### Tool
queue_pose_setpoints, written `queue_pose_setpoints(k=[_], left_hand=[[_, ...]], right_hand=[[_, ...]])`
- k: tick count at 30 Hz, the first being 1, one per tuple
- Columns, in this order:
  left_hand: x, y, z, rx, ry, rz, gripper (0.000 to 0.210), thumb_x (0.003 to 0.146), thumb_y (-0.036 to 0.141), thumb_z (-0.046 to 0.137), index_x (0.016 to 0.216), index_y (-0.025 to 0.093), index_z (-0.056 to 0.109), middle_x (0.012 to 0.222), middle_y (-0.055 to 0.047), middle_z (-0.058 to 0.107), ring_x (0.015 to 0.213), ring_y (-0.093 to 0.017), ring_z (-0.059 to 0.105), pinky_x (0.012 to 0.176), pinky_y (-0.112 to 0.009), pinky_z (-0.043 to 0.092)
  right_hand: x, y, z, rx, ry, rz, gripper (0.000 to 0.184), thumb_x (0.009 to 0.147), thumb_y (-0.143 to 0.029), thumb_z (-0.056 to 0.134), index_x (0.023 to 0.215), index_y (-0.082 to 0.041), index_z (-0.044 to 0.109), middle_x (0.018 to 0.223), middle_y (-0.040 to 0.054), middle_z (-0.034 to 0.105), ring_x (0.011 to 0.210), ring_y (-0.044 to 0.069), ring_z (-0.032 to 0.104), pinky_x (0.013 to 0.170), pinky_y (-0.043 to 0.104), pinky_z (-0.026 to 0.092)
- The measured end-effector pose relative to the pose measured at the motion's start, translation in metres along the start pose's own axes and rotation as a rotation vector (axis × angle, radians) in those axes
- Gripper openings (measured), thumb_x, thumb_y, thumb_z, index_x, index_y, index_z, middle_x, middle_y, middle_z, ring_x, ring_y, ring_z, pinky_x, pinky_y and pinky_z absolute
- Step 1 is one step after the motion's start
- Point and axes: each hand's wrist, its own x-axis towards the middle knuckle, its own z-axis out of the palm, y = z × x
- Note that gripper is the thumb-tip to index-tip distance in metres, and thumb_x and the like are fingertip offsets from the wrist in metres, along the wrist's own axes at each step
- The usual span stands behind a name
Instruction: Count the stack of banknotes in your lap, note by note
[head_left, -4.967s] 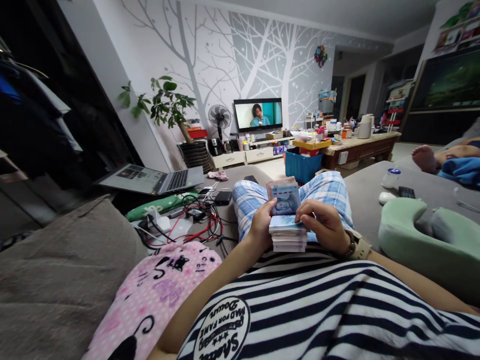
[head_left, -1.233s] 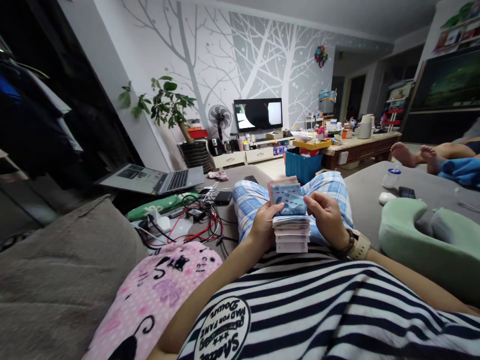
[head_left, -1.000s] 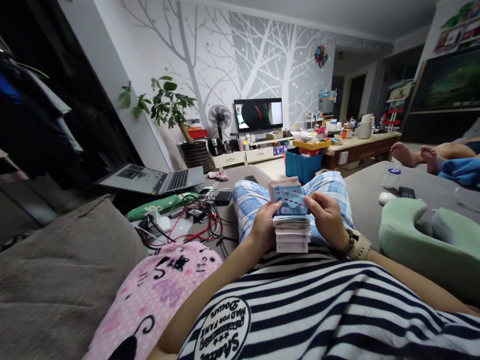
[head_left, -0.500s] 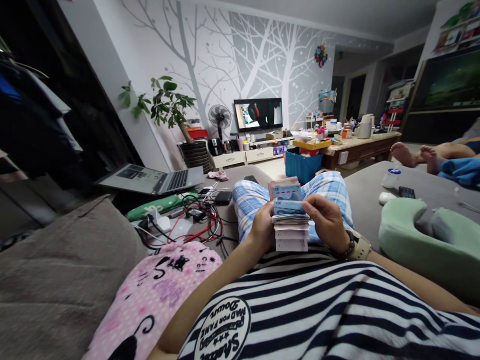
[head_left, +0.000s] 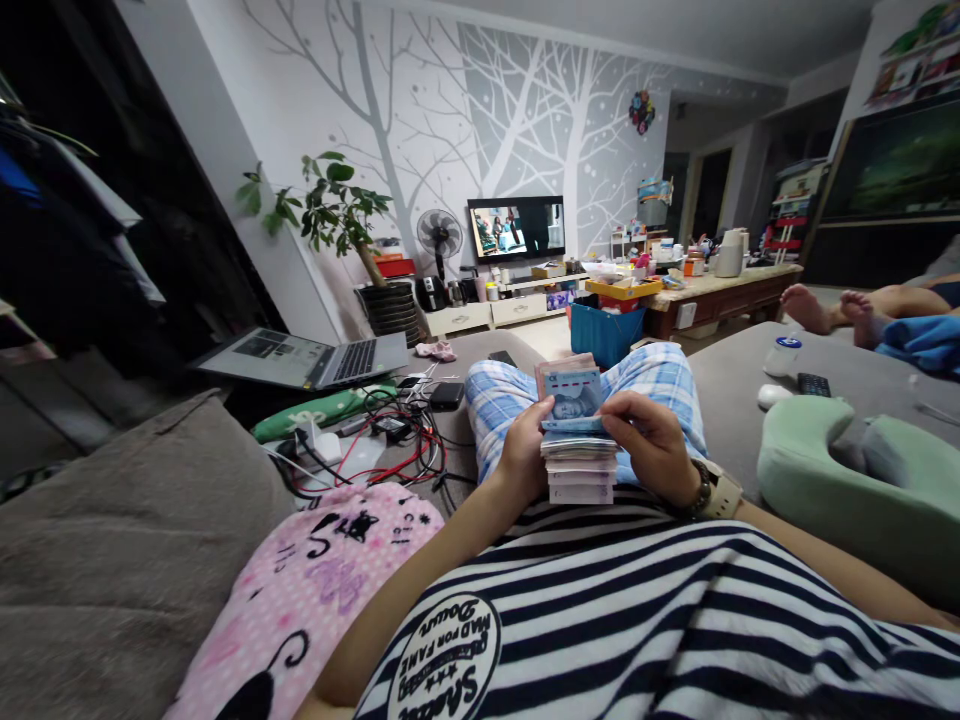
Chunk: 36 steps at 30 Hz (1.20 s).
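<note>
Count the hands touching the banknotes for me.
2: the left hand grips the bundle of banknotes at its left side, and the right hand pinches the right end of a blue banknote. No other hand shows.

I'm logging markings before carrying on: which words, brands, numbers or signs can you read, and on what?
"Down" on the shirt badge
"MAD FOR FAME" on the same badge
"Sha", the rest unclear, on that badge too
Too small, blurred or unclear to read: print on the banknotes, laptop screen, wall clock and pink cloth.
</note>
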Motion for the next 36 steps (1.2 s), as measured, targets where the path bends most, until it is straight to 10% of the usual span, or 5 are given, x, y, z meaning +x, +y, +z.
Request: queue_pose_setpoints(k=[7, 36], left_hand=[[-0.003, 0.001, 0.007, 0.065, 0.201, 0.085, 0.022, 0.091, 0.014, 0.051, 0.078, 0.013, 0.069, 0.060, -0.003, 0.068, 0.064, -0.020, 0.069, 0.069, -0.031, 0.056], [0.011, -0.008, -0.006, -0.038, 0.091, 0.147, 0.005, 0.076, 0.015, 0.070, 0.078, 0.011, 0.072, 0.077, -0.008, 0.076, 0.090, -0.028, 0.074, 0.083, -0.037, 0.058]], right_hand=[[0.000, -0.001, -0.001, 0.013, -0.037, -0.023, 0.018, 0.095, -0.034, 0.061, 0.083, -0.022, 0.067, 0.068, 0.0003, 0.061, 0.061, 0.016, 0.052, 0.058, 0.031, 0.041], [0.006, -0.009, -0.003, 0.092, -0.224, -0.243, 0.025, 0.095, -0.020, 0.061, 0.070, -0.020, 0.060, 0.073, 0.0030, 0.063, 0.065, 0.015, 0.057, 0.060, 0.029, 0.044]])
